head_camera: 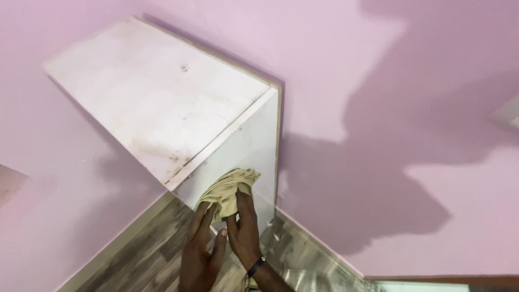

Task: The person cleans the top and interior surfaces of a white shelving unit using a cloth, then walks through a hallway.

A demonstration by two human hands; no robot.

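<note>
A crumpled beige cloth (230,189) is pressed against the white side panel of a cabinet (254,146). My right hand (244,230), with a dark band on the wrist, lies over the cloth's lower part and holds it to the panel. My left hand (201,249) is just left of it with fingers spread. Its fingertips reach the cloth's lower edge and rest flat on the panel. The cabinet's top (157,92) is white with brown stains and smudges near its front edge.
The cabinet stands in a corner between pink walls (389,108). A grey wood-pattern floor (146,254) with a pale skirting strip runs below. My own shadow falls across the right wall.
</note>
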